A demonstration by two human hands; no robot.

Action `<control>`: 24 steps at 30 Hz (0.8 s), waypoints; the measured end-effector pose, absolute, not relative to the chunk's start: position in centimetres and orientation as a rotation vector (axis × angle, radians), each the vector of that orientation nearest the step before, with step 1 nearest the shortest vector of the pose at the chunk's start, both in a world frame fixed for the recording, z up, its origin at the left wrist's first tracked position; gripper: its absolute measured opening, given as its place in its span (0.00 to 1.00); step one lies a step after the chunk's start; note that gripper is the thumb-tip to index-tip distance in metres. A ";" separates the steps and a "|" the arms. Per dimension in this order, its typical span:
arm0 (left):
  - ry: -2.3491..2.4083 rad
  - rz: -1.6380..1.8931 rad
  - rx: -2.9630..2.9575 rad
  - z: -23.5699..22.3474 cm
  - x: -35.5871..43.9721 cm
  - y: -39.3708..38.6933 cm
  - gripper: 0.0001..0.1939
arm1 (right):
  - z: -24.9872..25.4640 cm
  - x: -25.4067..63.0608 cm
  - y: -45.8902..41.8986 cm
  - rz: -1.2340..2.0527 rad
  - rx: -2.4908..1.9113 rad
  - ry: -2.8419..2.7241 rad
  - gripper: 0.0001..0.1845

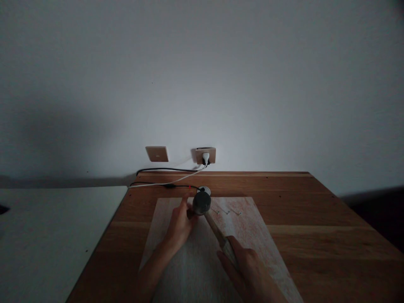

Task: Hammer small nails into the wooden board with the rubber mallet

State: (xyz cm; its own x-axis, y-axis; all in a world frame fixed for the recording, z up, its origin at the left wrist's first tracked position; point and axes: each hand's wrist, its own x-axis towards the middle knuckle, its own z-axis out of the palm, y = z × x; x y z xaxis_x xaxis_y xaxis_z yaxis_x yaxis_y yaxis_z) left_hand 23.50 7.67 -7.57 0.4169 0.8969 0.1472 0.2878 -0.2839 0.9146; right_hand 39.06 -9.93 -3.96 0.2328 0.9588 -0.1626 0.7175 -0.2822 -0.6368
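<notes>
The right hand (249,269) is closed around the wooden handle of a hammer (208,214), gripping it near the lower end. The hammer head sits low over the far part of a pale board (252,235), just beside the left hand (179,225). The left hand's fingers are pinched together at the board surface directly under the hammer head; they probably hold a small nail, but the dim view does not show it.

The board lies flat on the wooden table (315,210). To the right of the hammer head, a few small nails (229,211) lie or stand on the board; which of them are driven cannot be told. By judgement, the work is at an early stage: most of the board is bare.

Beyond the board, a small round object (205,190) rests on the table, with cables (164,184) running to a wall socket (205,155). A blank wall plate (157,153) is mounted to its left. No brand, label or writing is legible.
</notes>
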 end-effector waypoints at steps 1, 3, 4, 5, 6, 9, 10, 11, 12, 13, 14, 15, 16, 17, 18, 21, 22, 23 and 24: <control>1.030 0.866 1.791 -7.5 23.5 7.7 0.36 | -4.1 39.1 -9.9 0.757 -2.077 -1.532 0.22; 1.054 0.853 1.793 -7.4 23.6 7.7 0.36 | -4.3 39.1 -9.9 0.773 -2.083 -1.516 0.23; 1.070 0.850 1.794 -7.3 23.7 7.7 0.37 | -4.3 39.2 -9.9 0.782 -2.088 -1.506 0.23; 1.084 0.849 1.793 -7.3 23.7 7.7 0.37 | -4.3 39.2 -9.9 0.789 -2.089 -1.495 0.23; 1.093 0.848 1.790 -7.3 23.7 7.7 0.37 | -4.2 39.3 -10.0 0.798 -2.084 -1.486 0.23; 1.067 0.847 1.780 -7.3 23.7 7.7 0.36 | -3.5 39.6 -10.0 0.829 -2.044 -1.467 0.22; 1.046 0.845 1.777 -7.2 23.7 7.7 0.35 | -3.2 39.8 -10.1 0.840 -2.027 -1.463 0.21; 1.025 0.845 1.773 -7.2 23.7 7.6 0.33 | -2.9 40.0 -10.1 0.851 -2.013 -1.456 0.21; 1.008 0.842 1.768 -7.1 23.7 7.6 0.31 | -2.6 40.2 -10.1 0.859 -2.002 -1.447 0.20; 0.997 0.840 1.762 -7.1 23.7 7.6 0.29 | -2.2 40.4 -10.1 0.866 -1.993 -1.440 0.20; 0.994 0.840 1.755 -7.0 23.7 7.6 0.28 | -1.9 40.6 -10.2 0.875 -1.986 -1.435 0.20; 0.994 0.836 1.751 -7.0 23.7 7.6 0.28 | -1.6 40.8 -10.2 0.885 -1.977 -1.426 0.19; 0.996 0.831 1.749 -7.0 23.7 7.6 0.28 | -1.4 40.9 -10.3 0.890 -1.967 -1.409 0.19; 0.998 0.825 1.751 -7.1 23.7 7.6 0.29 | -1.2 41.0 -10.4 0.894 -1.956 -1.385 0.19; 0.997 0.818 1.756 -7.1 23.6 7.6 0.29 | -1.1 41.1 -10.5 0.898 -1.948 -1.356 0.19; 0.990 0.804 1.781 -7.3 23.5 7.7 0.28 | -1.3 41.1 -10.7 0.899 -1.950 -1.306 0.21; 0.992 0.808 1.790 -7.3 23.5 7.7 0.27 | -1.4 41.1 -10.8 0.908 -1.949 -1.312 0.22; 0.993 0.811 1.798 -7.3 23.4 7.7 0.27 | -1.5 41.1 -10.8 0.922 -1.938 -1.327 0.21; 0.994 0.817 1.806 -7.4 23.4 7.7 0.27 | -1.5 41.1 -10.8 0.929 -1.926 -1.337 0.21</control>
